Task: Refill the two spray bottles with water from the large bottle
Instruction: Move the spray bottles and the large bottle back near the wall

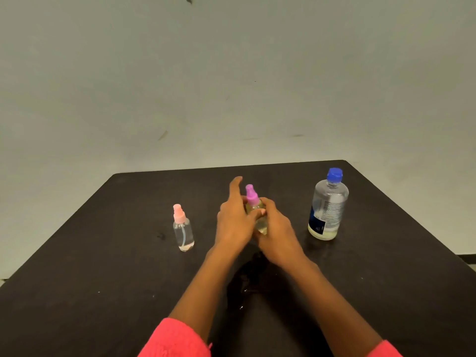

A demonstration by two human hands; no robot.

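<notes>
The purple spray bottle (260, 225) is gripped by the right hand (277, 237), its neck pinched by the left hand (233, 222), seemingly for uncapping; the large bottle (328, 207) at three o'clock is needed next.

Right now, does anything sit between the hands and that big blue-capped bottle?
Nothing visible does. The left hand and right hand hold the purple-capped spray bottle; only bare table lies between the right hand and the large water bottle, upright and capped.
</notes>
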